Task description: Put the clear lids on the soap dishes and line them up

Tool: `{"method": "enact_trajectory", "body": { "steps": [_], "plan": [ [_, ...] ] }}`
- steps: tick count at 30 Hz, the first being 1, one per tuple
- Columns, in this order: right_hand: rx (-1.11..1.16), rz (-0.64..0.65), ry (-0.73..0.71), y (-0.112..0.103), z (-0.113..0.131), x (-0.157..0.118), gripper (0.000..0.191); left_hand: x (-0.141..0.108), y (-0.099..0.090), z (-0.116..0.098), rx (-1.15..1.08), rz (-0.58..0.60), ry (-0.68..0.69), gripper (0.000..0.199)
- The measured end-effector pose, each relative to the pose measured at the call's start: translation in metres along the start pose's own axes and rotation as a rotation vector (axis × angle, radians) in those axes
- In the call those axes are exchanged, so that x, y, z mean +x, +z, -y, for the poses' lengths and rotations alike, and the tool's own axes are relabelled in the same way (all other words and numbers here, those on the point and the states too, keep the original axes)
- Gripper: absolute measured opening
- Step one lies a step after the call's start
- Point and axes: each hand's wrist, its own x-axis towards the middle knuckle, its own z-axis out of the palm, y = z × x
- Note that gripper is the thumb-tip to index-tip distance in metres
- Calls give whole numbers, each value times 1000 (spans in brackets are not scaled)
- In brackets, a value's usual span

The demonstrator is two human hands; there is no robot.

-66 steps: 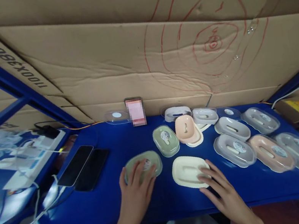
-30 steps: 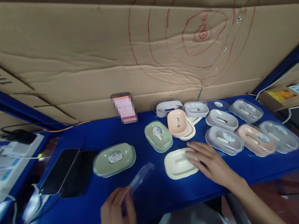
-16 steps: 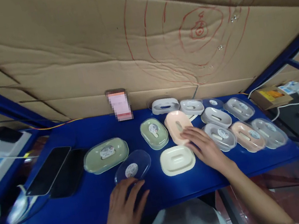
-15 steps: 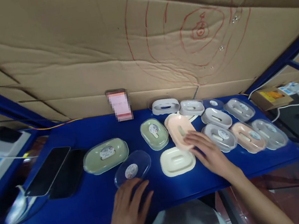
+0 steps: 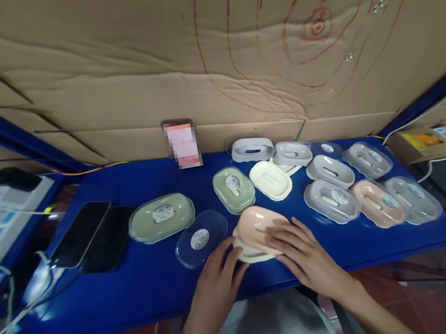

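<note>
In my right hand (image 5: 304, 250), whose fingers are curled over its right end, is a pink soap dish tray (image 5: 259, 223). It sits slightly tilted on or just over a cream soap dish base (image 5: 250, 253); whether it is seated I cannot tell. My left hand (image 5: 220, 274) grips the left end of that base, thumb and fingers at its rim. To the left of it lies a clear lid (image 5: 201, 237) with a round label. Behind the pink tray is another cream base (image 5: 271, 180), and beside that a lidded green soap dish (image 5: 234, 189).
A second green soap dish (image 5: 162, 218) lies at left, near a dark phone (image 5: 83, 233) and cables. Several grey dishes and a pink dish (image 5: 378, 203) cluster at right. Another phone (image 5: 183, 144) leans on the cardboard wall (image 5: 115, 94). The blue table's front edge (image 5: 114, 331) is close.
My right hand has brought the pink tray nearer, onto or over the front cream base, uncovering the cream base behind. My left hand has moved right from the clear lid to the front base.
</note>
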Motion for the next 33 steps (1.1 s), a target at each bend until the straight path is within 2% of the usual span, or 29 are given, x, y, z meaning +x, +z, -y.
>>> {"method": "enact_trajectory", "body": {
  "steps": [2,4,10,13,15,18,20,24,29,31,33],
  "plan": [
    [10,44,-74,-3,0,3,64,-5,-3,2,51,-62,-27,33],
    [0,62,-109,-4,0,5,65,-6,-5,3,82,-60,-12,39],
    [-87,40,-163,18,5,3,56,-4,-6,3,135,-12,53,23],
    [-57,22,-145,26,7,0,56,-5,-12,12,159,18,81,25],
    [-31,19,-123,27,7,-1,54,-9,-19,25,203,-2,21,34],
    [-4,2,-99,25,7,0,52,-17,-31,47,272,-43,-176,50],
    [21,-22,-83,24,6,2,52,-20,-37,53,228,-62,-245,53],
    [62,-81,-47,26,6,8,52,-16,-44,38,53,-211,-268,43],
    [126,-128,80,29,4,11,65,-1,-50,16,-93,-355,-258,38],
    [167,-152,126,29,3,11,72,2,-48,13,-138,-359,-215,39],
    [195,-201,131,29,1,11,85,4,-39,10,-180,-280,-126,39]
  ]
}}
